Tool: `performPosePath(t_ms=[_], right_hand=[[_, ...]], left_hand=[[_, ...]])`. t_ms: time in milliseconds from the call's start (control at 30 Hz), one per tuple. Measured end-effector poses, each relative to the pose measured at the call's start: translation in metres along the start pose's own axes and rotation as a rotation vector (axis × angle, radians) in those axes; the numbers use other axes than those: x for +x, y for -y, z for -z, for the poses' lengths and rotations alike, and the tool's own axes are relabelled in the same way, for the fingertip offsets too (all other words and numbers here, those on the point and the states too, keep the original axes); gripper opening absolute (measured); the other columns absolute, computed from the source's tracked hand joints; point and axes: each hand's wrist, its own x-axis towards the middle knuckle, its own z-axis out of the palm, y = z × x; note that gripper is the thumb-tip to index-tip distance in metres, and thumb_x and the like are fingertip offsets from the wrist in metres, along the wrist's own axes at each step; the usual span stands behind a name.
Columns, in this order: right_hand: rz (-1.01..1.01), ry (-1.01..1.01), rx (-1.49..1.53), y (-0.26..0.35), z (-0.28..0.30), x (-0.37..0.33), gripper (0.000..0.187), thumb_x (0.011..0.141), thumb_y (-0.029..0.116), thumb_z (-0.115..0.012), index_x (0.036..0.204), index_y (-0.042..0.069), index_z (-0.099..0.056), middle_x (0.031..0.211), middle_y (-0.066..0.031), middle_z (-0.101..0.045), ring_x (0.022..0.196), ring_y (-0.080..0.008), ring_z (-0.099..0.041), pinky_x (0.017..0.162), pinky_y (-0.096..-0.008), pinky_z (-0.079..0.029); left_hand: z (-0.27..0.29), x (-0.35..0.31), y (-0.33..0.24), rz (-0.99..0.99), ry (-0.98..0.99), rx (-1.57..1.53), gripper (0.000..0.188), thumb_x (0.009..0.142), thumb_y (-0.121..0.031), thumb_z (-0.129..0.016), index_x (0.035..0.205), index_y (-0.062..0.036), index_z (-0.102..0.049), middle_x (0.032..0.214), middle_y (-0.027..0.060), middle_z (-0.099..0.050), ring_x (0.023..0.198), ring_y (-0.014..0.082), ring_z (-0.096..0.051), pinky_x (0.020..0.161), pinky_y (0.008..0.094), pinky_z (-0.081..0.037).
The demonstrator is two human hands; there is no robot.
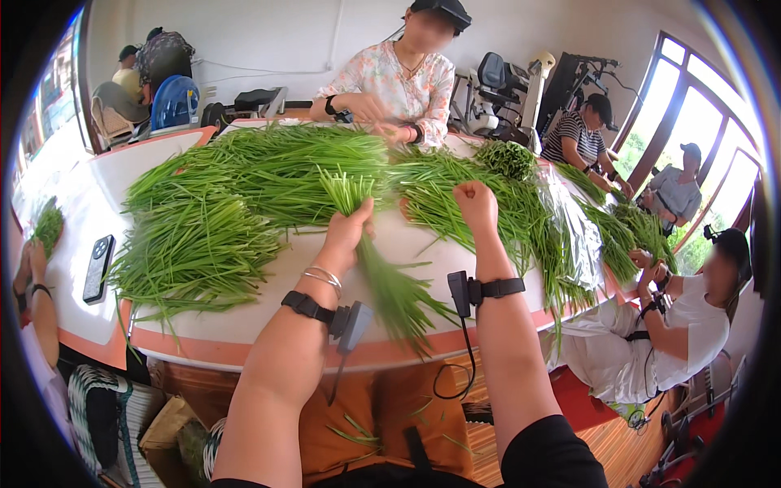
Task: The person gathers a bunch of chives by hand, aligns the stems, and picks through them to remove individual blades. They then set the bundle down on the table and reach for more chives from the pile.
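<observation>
My left hand (pixel 350 230) is wrapped round a bunch of garlic chives (pixel 397 285). Their pale cut ends stick up above the fist, and the long green leaves hang down toward the table's near edge, blurred by motion. To the right, my right hand (pixel 477 203) is raised in a fist over the table; what it may pinch is hidden. Behind and left of my hands lies a large heap of loose chives (pixel 203 211). Another spread of chives (pixel 455 195) lies behind and beneath my right hand.
The white table (pixel 285 260) has an orange edge. A phone (pixel 98 268) lies on the left, and clear plastic film (pixel 569 236) on the right. Opposite me a person (pixel 399 89) works at the heap. Several others sit around, one close on the right (pixel 683 325).
</observation>
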Motion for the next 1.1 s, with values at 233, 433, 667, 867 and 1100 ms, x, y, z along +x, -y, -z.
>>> performPosePath(t_ms=[233,433,667,867,1100], right_hand=[[-0.020,0.079,-0.182,-0.025,-0.021,-0.003,0.021,0.071,0.028,-0.070,0.081,0.009,-0.069,0.075,-0.0085,-0.065,0.068,-0.0259,-0.062,0.064,-0.0357,-0.048],[-0.021,0.053,0.153,-0.026,-0.013,-0.002,0.024,0.078,0.024,-0.065,0.084,0.001,-0.067,0.066,-0.0082,-0.061,0.057,-0.0143,-0.054,0.055,-0.0302,-0.043],[0.035,0.340,0.751,-0.008,-0.014,-0.011,0.020,0.090,0.017,-0.054,0.090,-0.001,-0.062,0.071,-0.0015,-0.061,0.060,-0.0061,-0.048,0.058,-0.0210,-0.041],[0.041,0.851,0.586,0.030,-0.013,-0.032,0.014,0.088,0.017,-0.059,0.088,0.004,-0.063,0.067,0.0016,-0.059,0.056,-0.0049,-0.047,0.051,-0.0199,-0.038],[-0.038,0.850,0.659,0.038,-0.013,-0.037,0.017,0.086,0.018,-0.062,0.091,0.002,-0.064,0.073,0.0008,-0.060,0.061,-0.0053,-0.051,0.054,-0.0205,-0.041]], left_hand=[[0.006,0.008,0.009,-0.046,0.080,0.074,0.025,0.080,-0.026,-0.066,0.069,-0.0069,-0.057,0.060,0.0015,-0.052,0.051,0.0128,-0.049,0.048,0.0276,-0.040],[-0.002,0.002,0.004,-0.012,0.097,0.096,0.018,0.081,-0.020,-0.066,0.080,-0.0048,-0.057,0.073,0.0045,-0.060,0.054,0.0118,-0.053,0.049,0.0258,-0.044],[-0.005,-0.003,0.003,0.006,0.103,0.144,0.020,0.081,-0.021,-0.067,0.088,-0.0046,-0.058,0.074,0.0022,-0.057,0.057,0.0105,-0.052,0.052,0.0260,-0.043],[-0.008,-0.003,0.002,-0.144,0.188,0.084,0.028,0.080,-0.024,-0.069,0.099,-0.0045,-0.060,0.075,-0.0020,-0.052,0.066,0.0091,-0.051,0.062,0.0248,-0.044],[-0.005,-0.003,0.001,-0.115,0.177,0.033,0.030,0.080,-0.023,-0.069,0.101,-0.0027,-0.061,0.076,-0.0019,-0.056,0.068,0.0093,-0.052,0.064,0.0252,-0.044]])
